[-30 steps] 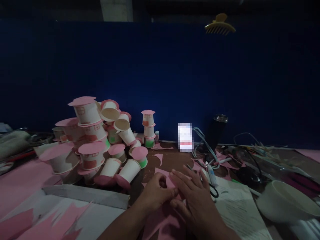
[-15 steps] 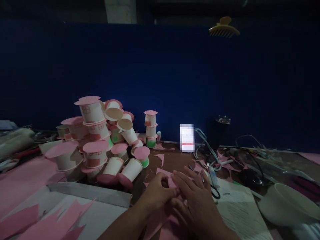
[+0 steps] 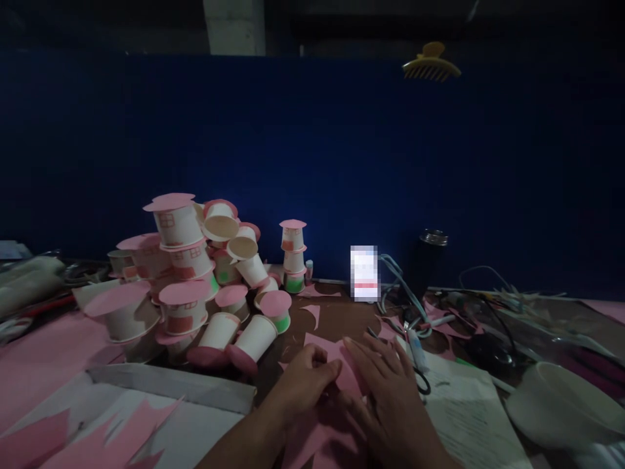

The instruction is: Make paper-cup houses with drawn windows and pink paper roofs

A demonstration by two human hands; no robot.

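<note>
left hand curled, pinching pink paper sheet, right hand flat and spread pressing it onto tabletop, paper cup pile just left, scissors right

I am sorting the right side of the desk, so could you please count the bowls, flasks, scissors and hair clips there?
Bowl: 1
Flask: 1
Scissors: 1, partly hidden by the right hand
Hair clip: 1
Total: 4
</note>
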